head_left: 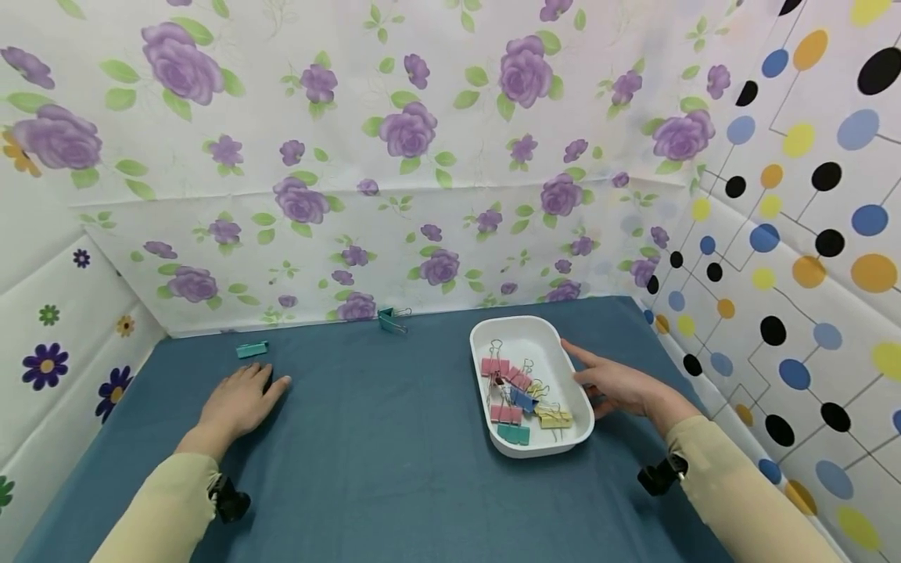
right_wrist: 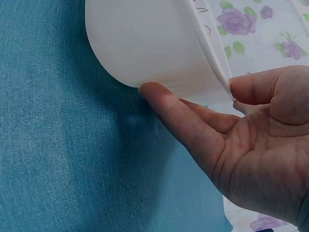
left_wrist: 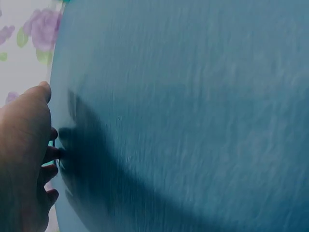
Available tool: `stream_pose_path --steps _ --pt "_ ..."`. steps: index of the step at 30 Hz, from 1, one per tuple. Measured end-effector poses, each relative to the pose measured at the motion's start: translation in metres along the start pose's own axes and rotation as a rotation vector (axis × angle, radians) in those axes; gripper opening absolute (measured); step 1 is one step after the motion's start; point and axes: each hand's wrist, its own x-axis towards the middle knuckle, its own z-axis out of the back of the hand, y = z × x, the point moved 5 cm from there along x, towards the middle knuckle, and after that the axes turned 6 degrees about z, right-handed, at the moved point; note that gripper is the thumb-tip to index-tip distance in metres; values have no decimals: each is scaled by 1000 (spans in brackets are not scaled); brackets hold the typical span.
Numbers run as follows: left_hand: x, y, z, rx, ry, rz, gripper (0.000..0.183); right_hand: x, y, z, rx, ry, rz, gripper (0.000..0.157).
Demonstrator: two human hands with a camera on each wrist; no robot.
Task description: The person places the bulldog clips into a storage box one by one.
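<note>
My right hand [head_left: 622,385] holds a white plastic tray [head_left: 577,391] by its right side. In the right wrist view the thumb is at the rim of the tray [right_wrist: 145,43] and the fingers reach under its base. Inside lie several binder clips: pink [head_left: 506,414], blue [head_left: 523,399], yellow [head_left: 554,419] and teal [head_left: 513,435]. My left hand [head_left: 235,400] is low over the cloth, fingers relaxed, its fingertips just in front of a teal binder clip [head_left: 252,349]. Nothing shows in its grasp.
A second teal binder clip [head_left: 391,320], handles spread, lies by the back edge of the blue cloth [head_left: 366,453]. Flowered sheeting [head_left: 436,156] rises behind, and a dotted sheet [head_left: 795,313] stands along the right side.
</note>
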Motion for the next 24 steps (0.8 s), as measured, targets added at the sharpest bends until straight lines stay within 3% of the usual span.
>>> stream_pose_path --steps 24 --pt "-26 -73 -11 16 22 -135 78 0 -1 0 9 4 2 70"
